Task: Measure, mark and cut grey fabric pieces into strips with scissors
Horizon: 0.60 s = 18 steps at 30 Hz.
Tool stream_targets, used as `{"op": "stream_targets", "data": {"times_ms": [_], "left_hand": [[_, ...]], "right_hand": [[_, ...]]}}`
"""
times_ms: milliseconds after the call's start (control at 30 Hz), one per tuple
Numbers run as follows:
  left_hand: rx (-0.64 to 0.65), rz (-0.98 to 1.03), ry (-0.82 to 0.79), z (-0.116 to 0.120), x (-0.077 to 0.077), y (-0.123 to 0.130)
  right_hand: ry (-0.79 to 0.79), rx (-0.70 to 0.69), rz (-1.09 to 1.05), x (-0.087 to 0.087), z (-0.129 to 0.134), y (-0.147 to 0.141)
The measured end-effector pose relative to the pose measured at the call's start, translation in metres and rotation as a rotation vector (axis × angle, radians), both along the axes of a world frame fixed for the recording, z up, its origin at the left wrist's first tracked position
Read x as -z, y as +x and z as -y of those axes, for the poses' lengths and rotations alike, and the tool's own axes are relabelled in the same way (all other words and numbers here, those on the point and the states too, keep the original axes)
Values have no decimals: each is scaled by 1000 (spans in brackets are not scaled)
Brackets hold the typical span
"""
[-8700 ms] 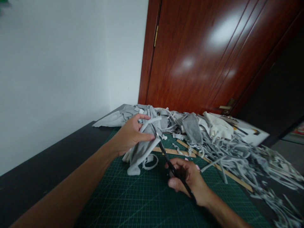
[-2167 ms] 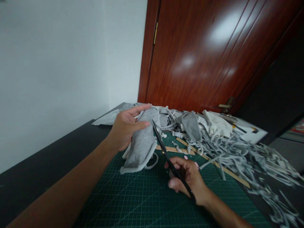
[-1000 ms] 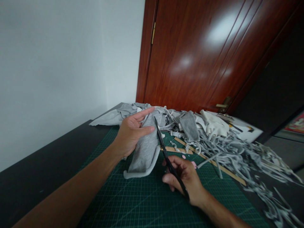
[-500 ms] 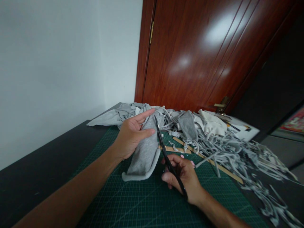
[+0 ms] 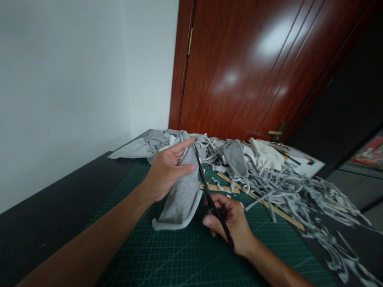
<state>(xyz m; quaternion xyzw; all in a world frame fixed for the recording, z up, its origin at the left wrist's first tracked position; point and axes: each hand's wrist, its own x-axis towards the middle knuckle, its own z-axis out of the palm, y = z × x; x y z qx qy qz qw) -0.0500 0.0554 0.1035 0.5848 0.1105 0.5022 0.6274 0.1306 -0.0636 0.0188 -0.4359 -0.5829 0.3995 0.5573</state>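
My left hand (image 5: 167,171) grips a piece of grey fabric (image 5: 183,199) between thumb and fingers, with the index finger stretched along its top. The cloth hangs down towards the mat, and a narrow strip curls along its lower and right edges. In my right hand (image 5: 229,223) is a pair of black-handled scissors (image 5: 206,189), pointing up and away from me. The blades lie along the right edge of the fabric, close to my left fingertips. Whether they are fully closed cannot be made out.
Beneath both hands lies a green cutting mat (image 5: 143,259) on a dark table (image 5: 54,199). Wooden rulers (image 5: 281,215) rest on it to the right. Heaped grey fabric (image 5: 155,139) lies at the back, with cut strips (image 5: 278,183) spread rightward. A wooden door (image 5: 233,71) stands behind.
Both hands, the fabric and the scissors keep nearly the same pose. The whole view has shifted very slightly.
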Motion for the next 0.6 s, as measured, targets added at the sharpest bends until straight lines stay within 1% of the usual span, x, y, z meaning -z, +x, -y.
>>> {"op": "stream_targets", "data": {"times_ms": [167, 267, 333, 500, 600], "left_hand": [[1, -35, -31, 2, 1, 0], [-20, -45, -55, 3, 0, 2], [-68, -41, -64, 3, -1, 3], [-256, -80, -94, -2, -1, 4], [-310, -140, -73, -5, 2, 5]], "right_hand": [[0, 4, -4, 1, -1, -1], [-7, 3, -21, 0, -2, -2], [-22, -1, -32, 0, -3, -3], [-62, 7, -32, -2, -5, -3], [-72, 7, -27, -2, -5, -3]]}}
